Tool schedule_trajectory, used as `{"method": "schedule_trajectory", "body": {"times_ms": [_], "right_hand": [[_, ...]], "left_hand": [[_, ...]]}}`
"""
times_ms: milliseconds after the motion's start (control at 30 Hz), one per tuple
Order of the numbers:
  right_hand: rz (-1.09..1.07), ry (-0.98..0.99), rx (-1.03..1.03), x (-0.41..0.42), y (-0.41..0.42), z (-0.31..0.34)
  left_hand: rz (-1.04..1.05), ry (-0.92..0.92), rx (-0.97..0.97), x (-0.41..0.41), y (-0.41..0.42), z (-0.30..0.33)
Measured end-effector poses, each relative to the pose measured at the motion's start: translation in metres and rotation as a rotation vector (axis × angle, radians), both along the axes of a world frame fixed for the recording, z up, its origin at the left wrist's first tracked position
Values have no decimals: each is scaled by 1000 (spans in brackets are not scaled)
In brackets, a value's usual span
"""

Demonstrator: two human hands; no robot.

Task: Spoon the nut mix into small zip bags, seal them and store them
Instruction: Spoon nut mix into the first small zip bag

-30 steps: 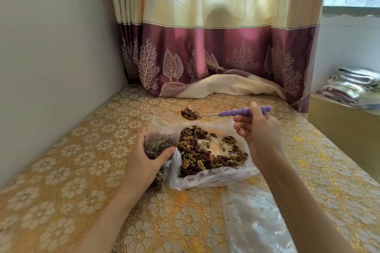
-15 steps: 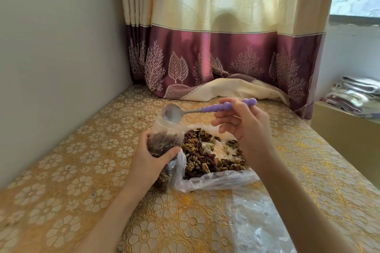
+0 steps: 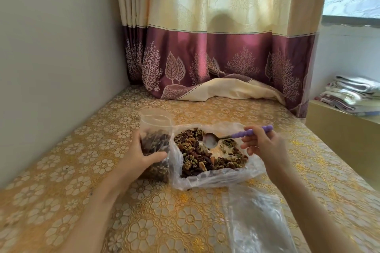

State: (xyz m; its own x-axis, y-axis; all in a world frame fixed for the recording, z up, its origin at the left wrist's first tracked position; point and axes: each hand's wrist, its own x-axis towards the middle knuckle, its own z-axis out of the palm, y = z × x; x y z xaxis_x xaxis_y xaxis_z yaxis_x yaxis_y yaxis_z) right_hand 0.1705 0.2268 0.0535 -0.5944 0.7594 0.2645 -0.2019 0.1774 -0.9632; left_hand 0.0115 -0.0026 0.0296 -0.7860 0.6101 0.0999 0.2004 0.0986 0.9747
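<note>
Two hands in head view. Left hand (image 3: 141, 155) grips small zip bag (image 3: 155, 146), upright, mouth open, part-filled with nuts, standing on gold floral tablecloth (image 3: 82, 170). Right hand (image 3: 265, 146) pinches purple-handled spoon (image 3: 226, 136); bowl empty, over nut mix (image 3: 197, 156) in large open plastic bag (image 3: 216, 178), just beside the small bag. Spare clear bags (image 3: 257, 217) lie nearer.

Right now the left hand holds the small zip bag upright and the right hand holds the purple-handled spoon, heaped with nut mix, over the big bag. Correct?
Not quite. In the head view the spoon is empty, its bowl bare. The rest stands: left hand holds the small zip bag upright, right hand holds the spoon over the big bag.
</note>
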Motion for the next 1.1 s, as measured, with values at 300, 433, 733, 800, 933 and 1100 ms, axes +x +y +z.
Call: {"method": "schedule_trajectory", "body": {"times_ms": [300,433,733,800,933,1100], "right_hand": [[114,-27,116,-1,1,0],[149,-19,151,-1,1,0],[103,-59,212,8,5,-1],[93,-47,203,9,5,0],[76,-26,165,7,4,-1],[122,-23,197,4,1,-6]], "left_hand": [[-121,-128,17,-9,-19,1],[-50,-150,91,-9,-16,5],[-89,-172,125,-2,-11,9],[-88,-163,78,-1,-7,5],[-106,-170,17,-1,-4,-1],[-104,-143,-17,-3,-4,-3]]}}
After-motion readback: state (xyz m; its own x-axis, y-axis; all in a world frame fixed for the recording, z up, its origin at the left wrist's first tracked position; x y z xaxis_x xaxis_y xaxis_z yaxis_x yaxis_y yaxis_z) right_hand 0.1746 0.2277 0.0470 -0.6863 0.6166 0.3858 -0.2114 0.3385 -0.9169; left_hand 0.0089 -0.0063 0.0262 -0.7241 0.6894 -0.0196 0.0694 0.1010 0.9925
